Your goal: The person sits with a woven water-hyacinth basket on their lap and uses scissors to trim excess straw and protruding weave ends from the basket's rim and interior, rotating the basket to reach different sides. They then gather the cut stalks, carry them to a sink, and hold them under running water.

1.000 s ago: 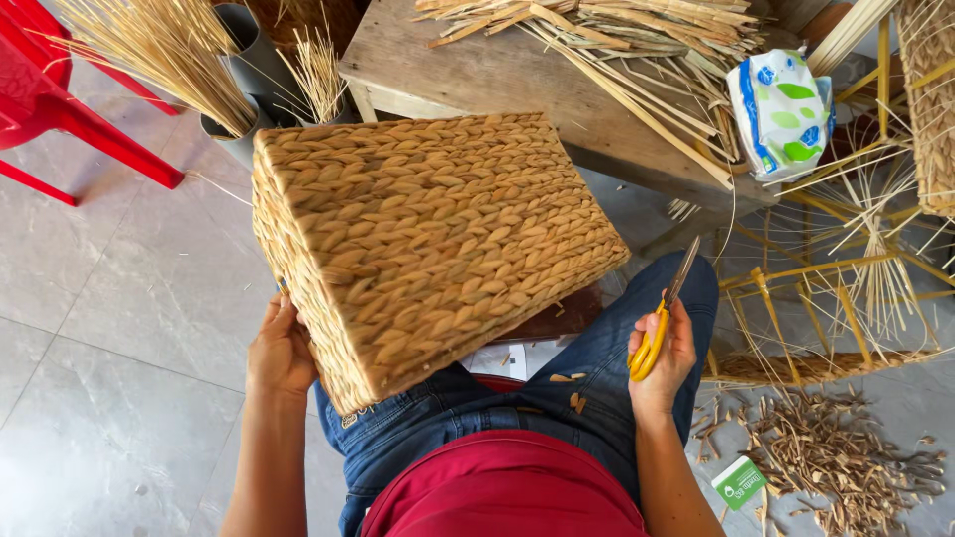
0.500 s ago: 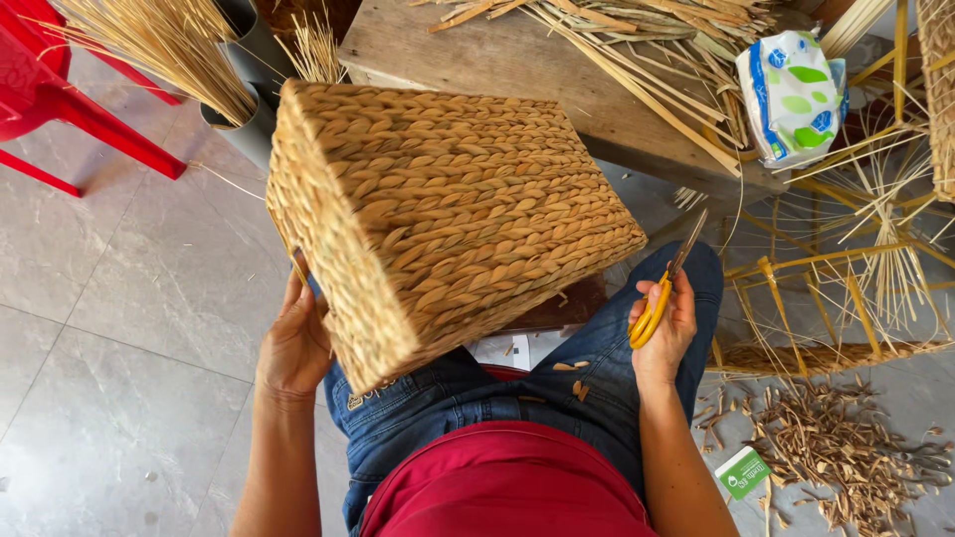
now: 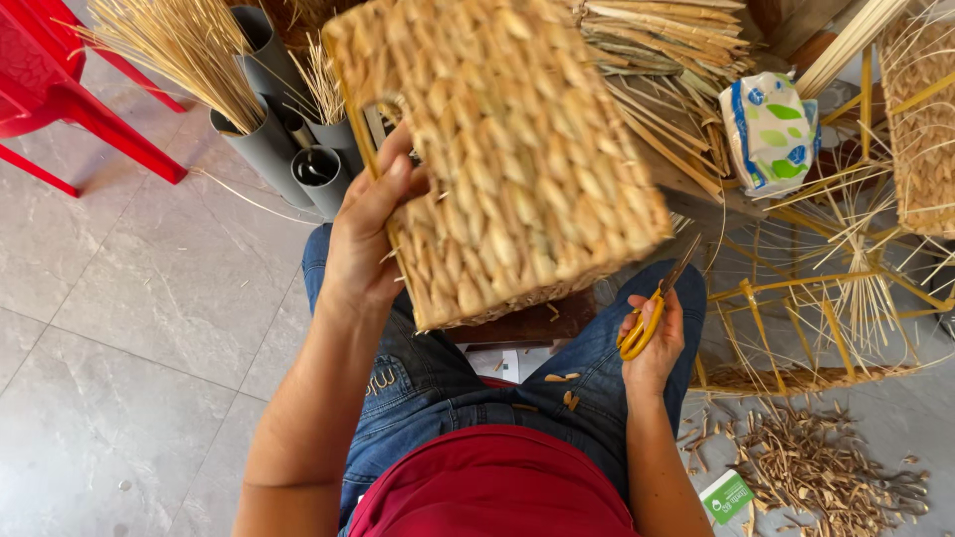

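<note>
A rectangular woven straw basket is tilted up above my lap, its bottom facing me. My left hand grips its left edge, thumb on the weave. My right hand rests on my right thigh and holds yellow-handled scissors, blades pointing up toward the basket's lower right corner without touching it. I sit in blue jeans and a red top.
Grey plastic tubes holding straw bundles stand at the upper left beside a red plastic chair. A wooden table with reed strips and a plastic packet lies ahead. A yellow wire frame and cut straw scraps lie on the floor at right.
My left hand has lifted and turned the basket upward and to the right. The right hand with the scissors has stayed by my thigh.
</note>
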